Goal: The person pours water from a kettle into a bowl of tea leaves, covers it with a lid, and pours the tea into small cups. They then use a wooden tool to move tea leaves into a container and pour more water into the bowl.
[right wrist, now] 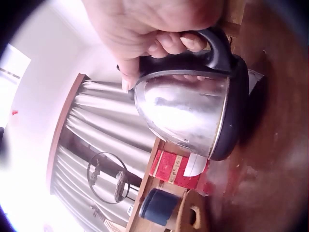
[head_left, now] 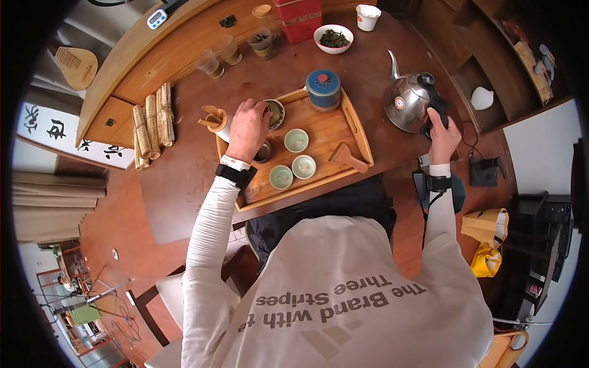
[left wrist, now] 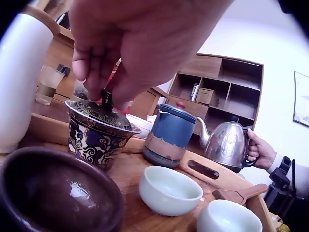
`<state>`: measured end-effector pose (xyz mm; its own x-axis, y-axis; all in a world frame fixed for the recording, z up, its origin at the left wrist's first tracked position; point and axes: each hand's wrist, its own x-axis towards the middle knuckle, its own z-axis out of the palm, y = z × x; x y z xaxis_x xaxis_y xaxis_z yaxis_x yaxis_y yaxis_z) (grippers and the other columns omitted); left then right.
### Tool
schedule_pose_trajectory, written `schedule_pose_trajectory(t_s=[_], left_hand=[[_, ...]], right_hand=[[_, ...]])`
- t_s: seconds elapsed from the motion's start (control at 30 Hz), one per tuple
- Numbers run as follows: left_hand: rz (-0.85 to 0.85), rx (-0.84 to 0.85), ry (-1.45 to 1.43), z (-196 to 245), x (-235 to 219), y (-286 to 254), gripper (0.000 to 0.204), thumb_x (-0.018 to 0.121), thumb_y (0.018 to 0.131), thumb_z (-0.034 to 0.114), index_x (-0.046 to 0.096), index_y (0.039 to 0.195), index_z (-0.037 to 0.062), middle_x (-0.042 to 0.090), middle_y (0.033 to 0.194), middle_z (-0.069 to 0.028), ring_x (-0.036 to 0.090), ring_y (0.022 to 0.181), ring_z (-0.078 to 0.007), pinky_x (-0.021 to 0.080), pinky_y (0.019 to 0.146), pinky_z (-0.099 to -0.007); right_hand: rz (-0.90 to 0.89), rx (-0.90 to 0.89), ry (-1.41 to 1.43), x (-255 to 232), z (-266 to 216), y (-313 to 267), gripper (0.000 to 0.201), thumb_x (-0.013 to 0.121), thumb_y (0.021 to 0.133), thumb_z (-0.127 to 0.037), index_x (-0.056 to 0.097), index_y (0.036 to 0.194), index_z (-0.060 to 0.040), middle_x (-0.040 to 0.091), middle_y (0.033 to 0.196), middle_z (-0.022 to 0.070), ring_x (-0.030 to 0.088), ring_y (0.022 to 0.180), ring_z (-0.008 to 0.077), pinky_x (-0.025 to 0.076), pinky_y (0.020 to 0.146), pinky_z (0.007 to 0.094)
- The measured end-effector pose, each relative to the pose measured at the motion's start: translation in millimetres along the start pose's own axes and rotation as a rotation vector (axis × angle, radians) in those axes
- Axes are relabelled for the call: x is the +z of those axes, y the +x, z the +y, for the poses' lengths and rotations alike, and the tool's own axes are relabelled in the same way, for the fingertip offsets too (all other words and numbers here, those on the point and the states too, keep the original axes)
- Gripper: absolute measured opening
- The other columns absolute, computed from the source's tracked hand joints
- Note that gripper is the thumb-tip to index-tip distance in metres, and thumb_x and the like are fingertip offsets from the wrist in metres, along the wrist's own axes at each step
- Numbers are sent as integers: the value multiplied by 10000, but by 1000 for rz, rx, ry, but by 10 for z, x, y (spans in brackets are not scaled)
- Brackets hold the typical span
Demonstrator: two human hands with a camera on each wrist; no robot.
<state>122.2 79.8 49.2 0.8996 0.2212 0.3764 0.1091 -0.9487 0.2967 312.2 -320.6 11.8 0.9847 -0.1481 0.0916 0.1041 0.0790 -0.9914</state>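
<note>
Left grip (head_left: pixel 247 127) pinches lid (left wrist: pixel 96 111) by knob (left wrist: pixel 107 98); gaiwan (left wrist: pixel 94 147) sits far-left on tray (head_left: pixel 331 132). Right grip (head_left: pixel 444 136) curled round kettle (head_left: pixel 402 110) handle; kettle well right of gaiwan, beyond tray, spout (head_left: pixel 393 63) toward far side of desk (head_left: pixel 368 73), slightly left. Left grip nearer gaiwan.

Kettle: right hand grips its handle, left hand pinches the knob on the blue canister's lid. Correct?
Not the blue canister: the left wrist view shows the left hand pinching the lid knob of the patterned cup. The right hand does grip the kettle handle.
</note>
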Motion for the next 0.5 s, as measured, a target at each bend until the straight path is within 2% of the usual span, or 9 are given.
schedule_pose_trajectory(t_s=[0.13,0.2,0.23,0.3,0.4,0.43,0.5], left_hand=[[1,-11,-33,11,-37,-28,180,691,877,112,682,1029,17,612,940,-164,608,955,-367,514,839,-457],[-5,-13,-25,11,-52,-42,194,692,878,115,685,1047,20,612,942,-166,608,956,-367,513,843,-457],[-11,-7,-19,7,-44,-39,209,694,879,118,688,1065,23,613,945,-168,608,958,-368,513,846,-456],[-12,-2,-23,-15,-25,-37,218,696,878,120,688,1074,26,612,946,-168,608,958,-367,513,847,-456],[-17,3,-7,-19,-33,-26,239,704,873,123,687,1092,30,612,947,-168,607,959,-366,510,854,-457],[-25,10,10,16,-71,-17,251,710,869,126,688,1101,32,613,946,-166,605,960,-365,508,860,-459],[24,4,-2,96,-165,-66,258,713,870,121,685,1110,31,615,961,-169,612,955,-366,510,841,-457]], right_hand=[[31,-12,-36,6,167,112,206,874,817,-172,741,897,-37,568,691,-87,387,569,5,284,507,210],[16,-38,-103,-26,205,158,205,868,826,-171,742,909,-32,588,726,-80,453,624,19,354,555,208],[17,-38,-104,-33,222,175,205,868,826,-171,742,909,-32,588,726,-80,453,624,19,354,555,208],[-41,-72,-40,-56,246,202,215,862,834,-171,743,931,-21,649,805,-54,524,697,31,420,629,206],[-94,-106,-80,-160,321,295,232,847,852,-176,742,973,-8,700,898,-21,573,783,36,465,704,212],[-95,-106,-82,-226,330,329,232,847,852,-176,742,973,-8,700,898,-21,573,783,36,465,704,212],[-218,-129,-229,-357,353,394,247,807,896,-199,738,1034,-6,721,941,1,586,782,40,473,705,216]])
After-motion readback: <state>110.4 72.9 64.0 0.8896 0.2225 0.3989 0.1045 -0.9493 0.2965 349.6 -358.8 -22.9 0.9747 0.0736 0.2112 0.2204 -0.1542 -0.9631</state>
